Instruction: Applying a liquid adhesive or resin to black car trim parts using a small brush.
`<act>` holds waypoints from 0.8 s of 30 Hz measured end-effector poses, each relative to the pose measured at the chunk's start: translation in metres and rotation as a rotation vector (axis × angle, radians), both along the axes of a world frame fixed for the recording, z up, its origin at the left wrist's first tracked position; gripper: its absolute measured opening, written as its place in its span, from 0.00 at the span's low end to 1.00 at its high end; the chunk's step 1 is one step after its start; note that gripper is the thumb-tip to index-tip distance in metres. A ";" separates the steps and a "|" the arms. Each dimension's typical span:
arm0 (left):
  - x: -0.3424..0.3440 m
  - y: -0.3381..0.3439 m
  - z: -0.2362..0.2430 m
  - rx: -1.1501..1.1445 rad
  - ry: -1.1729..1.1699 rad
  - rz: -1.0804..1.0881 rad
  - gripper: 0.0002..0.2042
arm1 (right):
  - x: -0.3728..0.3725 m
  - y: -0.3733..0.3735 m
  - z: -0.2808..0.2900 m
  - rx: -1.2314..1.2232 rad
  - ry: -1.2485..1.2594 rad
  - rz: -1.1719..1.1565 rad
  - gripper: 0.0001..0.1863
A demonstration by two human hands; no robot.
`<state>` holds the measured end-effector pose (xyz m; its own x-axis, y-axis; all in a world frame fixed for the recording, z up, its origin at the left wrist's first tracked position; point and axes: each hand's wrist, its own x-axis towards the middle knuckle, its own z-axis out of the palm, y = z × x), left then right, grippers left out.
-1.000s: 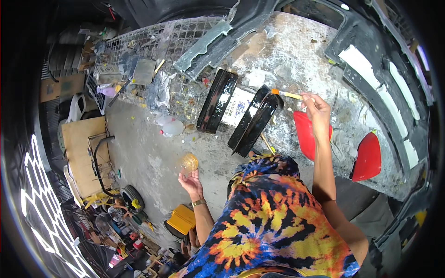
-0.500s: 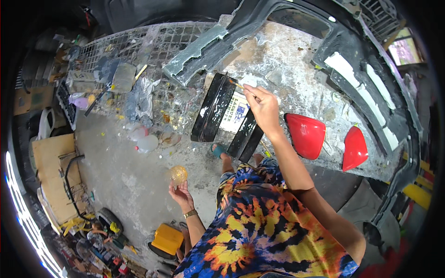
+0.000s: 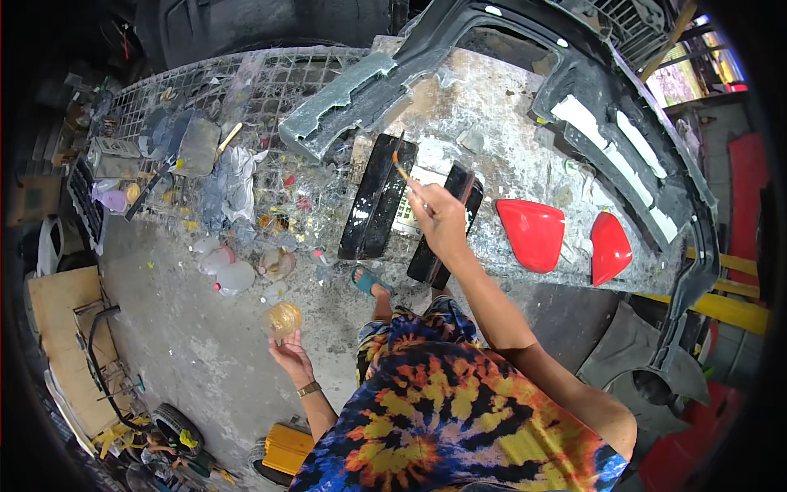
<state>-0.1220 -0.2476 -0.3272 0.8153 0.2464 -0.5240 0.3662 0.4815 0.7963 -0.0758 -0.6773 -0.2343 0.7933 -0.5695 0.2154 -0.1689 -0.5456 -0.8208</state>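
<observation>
My right hand (image 3: pixel 443 217) is closed round the thin handle of a paintbrush (image 3: pixel 400 166). Its bristles reach the upper part of a glossy black long part (image 3: pixel 370 215); whether they touch it I cannot tell. A second black part (image 3: pixel 434 254) lies beneath my right hand and wrist. Between the two parts a pale printed tin or sheet (image 3: pixel 407 215) shows, partly covered by my hand. Away to the left, my left hand (image 3: pixel 291 354) holds up a see-through cup (image 3: pixel 284 319) with amber liquid, its fingers at the near side.
Two glossy red parts (image 3: pixel 530 235) lie right of my forearm on the stained table (image 3: pixel 525 107). A large grey-black bumper-like frame (image 3: pixel 566 127) arches over the far right. Crumpled paper (image 3: pixel 239 184) and a mesh top (image 3: pixel 287 82) are at left; plastic bottles (image 3: pixel 236 279) stand below.
My right hand has come nearer to me, and the brush now slants more steeply over the left black part. My left hand still holds the cup. The whole view has shifted slightly.
</observation>
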 end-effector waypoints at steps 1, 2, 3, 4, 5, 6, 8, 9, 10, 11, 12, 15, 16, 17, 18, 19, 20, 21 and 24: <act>0.001 0.000 0.000 0.003 0.018 0.013 0.27 | -0.004 0.004 0.001 0.004 -0.005 0.028 0.11; 0.002 0.000 -0.001 -0.001 0.019 0.012 0.27 | -0.009 0.007 -0.004 -0.032 0.011 0.064 0.10; 0.002 0.001 -0.002 -0.003 0.009 0.008 0.28 | -0.012 0.012 0.001 -0.035 0.012 0.068 0.10; 0.002 0.001 -0.003 -0.006 -0.002 0.004 0.29 | -0.016 0.016 0.008 -0.052 0.029 0.092 0.10; 0.001 0.001 -0.005 -0.011 -0.001 0.009 0.29 | -0.019 0.021 0.015 -0.070 0.047 0.117 0.09; 0.003 -0.003 -0.005 -0.019 0.006 0.010 0.30 | -0.025 0.022 0.021 -0.087 0.091 0.138 0.10; 0.004 -0.007 -0.005 -0.039 0.014 0.016 0.30 | -0.035 0.023 0.034 -0.054 0.118 0.223 0.10; 0.004 -0.009 -0.004 -0.044 0.011 -0.001 0.30 | -0.038 0.020 0.040 -0.012 0.143 0.304 0.10; 0.004 -0.011 -0.004 -0.051 0.007 -0.017 0.29 | -0.039 0.014 0.049 -0.003 0.163 0.330 0.10; 0.004 -0.012 -0.004 -0.063 0.008 -0.011 0.29 | -0.036 0.005 0.049 -0.016 0.167 0.336 0.10; 0.005 -0.014 -0.003 -0.078 0.003 -0.003 0.29 | -0.030 -0.010 0.051 -0.099 0.130 0.308 0.10; 0.006 -0.012 -0.016 -0.100 -0.006 -0.009 0.30 | 0.011 -0.050 0.072 -0.336 0.205 0.248 0.10; 0.005 -0.010 -0.021 -0.089 -0.014 -0.029 0.30 | 0.029 -0.058 0.077 -0.339 0.190 0.256 0.10; 0.002 -0.013 -0.023 -0.103 -0.004 -0.017 0.30 | 0.045 -0.066 0.081 -0.341 0.177 0.271 0.10; 0.003 -0.015 -0.021 -0.084 -0.015 -0.031 0.30 | 0.062 -0.071 0.084 -0.354 0.188 0.277 0.10; 0.004 -0.017 -0.019 -0.066 -0.024 -0.046 0.30 | 0.076 -0.073 0.088 -0.429 0.212 0.341 0.10; 0.005 -0.019 -0.018 -0.080 -0.013 -0.041 0.30 | 0.086 -0.074 0.090 -0.503 0.234 0.405 0.10; 0.006 -0.021 -0.019 -0.050 -0.041 -0.078 0.29 | 0.094 -0.073 0.088 -0.513 0.246 0.414 0.10; 0.004 -0.021 -0.026 -0.064 -0.065 -0.114 0.29 | 0.104 -0.076 0.078 -0.705 0.576 0.570 0.10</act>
